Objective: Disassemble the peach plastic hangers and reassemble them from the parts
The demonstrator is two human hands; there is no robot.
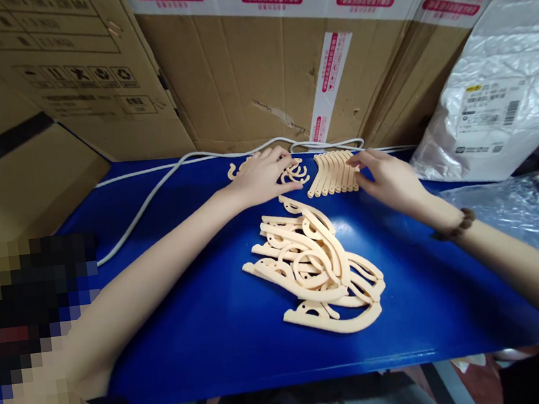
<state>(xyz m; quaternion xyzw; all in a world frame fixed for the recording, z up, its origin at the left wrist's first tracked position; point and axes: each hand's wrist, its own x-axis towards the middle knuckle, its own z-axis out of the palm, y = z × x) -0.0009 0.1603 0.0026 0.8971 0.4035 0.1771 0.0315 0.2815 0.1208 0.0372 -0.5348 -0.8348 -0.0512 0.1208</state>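
My left hand (264,175) lies over a small heap of cream plastic hooks (295,172), its fingers stretched out and the thumb apart. Some hooks are hidden under the palm. My right hand (386,176) is at the right end of a neat row of slim, curved cream plastic strips (333,172). Its thumb and fingertips are apart and seem to touch the last strip. Nearer to me, a loose, overlapping pile of cream folding-hanger arms (315,261) lies on the blue table (192,340).
Large cardboard boxes (236,82) stand along the back and left. A white cable (152,196) runs behind the parts. A white plastic parcel (481,93) leans at the right, above a clear plastic bag (518,212). The table's front edge (319,378) is close to me.
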